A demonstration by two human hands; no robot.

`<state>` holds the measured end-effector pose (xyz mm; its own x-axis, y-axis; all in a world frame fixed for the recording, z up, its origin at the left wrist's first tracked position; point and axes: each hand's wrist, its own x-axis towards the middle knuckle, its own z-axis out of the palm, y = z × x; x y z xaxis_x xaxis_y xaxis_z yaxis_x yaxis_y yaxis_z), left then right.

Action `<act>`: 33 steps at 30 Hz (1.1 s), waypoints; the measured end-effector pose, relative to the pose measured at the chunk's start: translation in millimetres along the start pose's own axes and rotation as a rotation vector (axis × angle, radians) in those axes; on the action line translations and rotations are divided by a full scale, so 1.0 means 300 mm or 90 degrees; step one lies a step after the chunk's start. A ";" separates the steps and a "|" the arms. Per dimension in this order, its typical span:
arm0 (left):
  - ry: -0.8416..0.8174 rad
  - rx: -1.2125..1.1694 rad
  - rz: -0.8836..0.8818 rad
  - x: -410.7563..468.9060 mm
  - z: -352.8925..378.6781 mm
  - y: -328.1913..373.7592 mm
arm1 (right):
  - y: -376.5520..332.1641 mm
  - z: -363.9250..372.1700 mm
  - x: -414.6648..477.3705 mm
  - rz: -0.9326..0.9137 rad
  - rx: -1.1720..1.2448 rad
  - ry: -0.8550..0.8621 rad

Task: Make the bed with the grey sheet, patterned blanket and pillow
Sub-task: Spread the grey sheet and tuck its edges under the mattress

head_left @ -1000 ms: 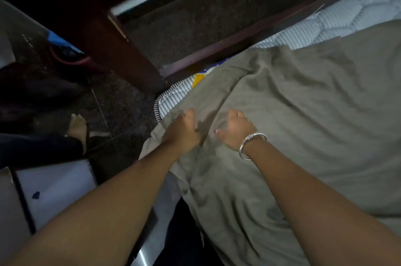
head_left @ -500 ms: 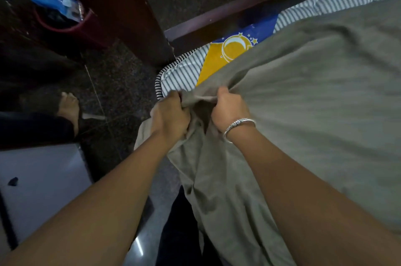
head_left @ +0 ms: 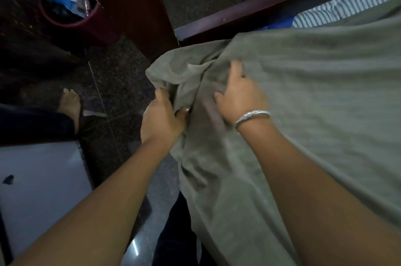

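The grey sheet (head_left: pixel 314 96) covers the mattress corner and hangs down its near side in folds. My left hand (head_left: pixel 161 118) grips a bunch of the sheet at the corner, thumb on top. My right hand (head_left: pixel 239 96), with a silver bangle on the wrist, lies on the sheet just right of the bunch, its fingers spread and pressing into the cloth. A strip of striped mattress (head_left: pixel 347 7) shows at the top right beyond the sheet's edge. No patterned blanket or pillow is in view.
A dark wooden bed rail (head_left: pixel 260 12) and post (head_left: pixel 130 5) stand beyond the corner. A red bucket (head_left: pixel 82 20) with a blue bag sits at top left. Another person's sandalled foot (head_left: pixel 71 105) is on the dark floor left of the bed. A white surface (head_left: pixel 39 190) lies lower left.
The sheet corner has been pulled over the mattress corner, hiding the yellow and blue label. My right hand has gone from gripping the sheet to pressing on it with spread fingers.
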<state>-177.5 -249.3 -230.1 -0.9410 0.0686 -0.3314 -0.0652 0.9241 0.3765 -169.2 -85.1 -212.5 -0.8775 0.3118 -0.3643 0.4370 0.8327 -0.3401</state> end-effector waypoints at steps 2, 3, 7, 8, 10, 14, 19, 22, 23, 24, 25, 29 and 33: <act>0.000 0.045 0.034 0.011 -0.004 0.008 | 0.025 0.009 0.009 0.045 0.017 -0.073; -0.004 0.063 0.050 0.013 -0.006 0.014 | 0.023 0.014 0.015 0.034 0.020 -0.088; 0.067 0.019 -0.014 0.036 -0.055 -0.008 | -0.064 0.035 0.027 -0.083 0.012 -0.101; 0.105 -0.001 -0.048 0.047 -0.070 -0.021 | -0.096 0.042 0.026 -0.120 0.025 -0.107; 0.166 -0.049 -0.079 0.064 -0.084 -0.035 | -0.153 0.059 0.015 -0.177 0.074 -0.098; 0.233 -0.003 0.044 0.050 -0.060 -0.002 | -0.182 0.086 -0.001 -0.169 0.164 -0.017; 0.123 0.039 0.236 0.010 -0.022 0.075 | -0.042 0.024 0.006 0.005 0.128 0.128; 0.044 0.053 0.217 0.032 -0.012 0.104 | 0.066 -0.021 0.048 0.121 0.072 0.095; 0.018 0.064 0.187 0.052 -0.013 0.108 | 0.088 -0.026 0.066 0.137 0.065 0.073; -0.003 0.094 0.178 0.075 -0.013 0.109 | 0.100 -0.024 0.084 0.137 0.059 0.058; -0.013 0.134 0.186 0.096 -0.012 0.106 | 0.103 -0.022 0.102 0.121 0.053 0.050; 0.010 0.190 0.163 0.142 -0.040 0.069 | 0.047 -0.026 0.152 0.028 0.056 0.063; 0.054 0.150 0.079 0.108 -0.084 0.061 | -0.011 -0.007 0.148 -0.102 0.060 0.106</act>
<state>-217.6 -239.6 -212.4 -0.9621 0.1638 -0.2179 0.1217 0.9734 0.1944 -210.0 -72.9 -225.7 -0.9543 0.2561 -0.1540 0.2987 0.8340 -0.4639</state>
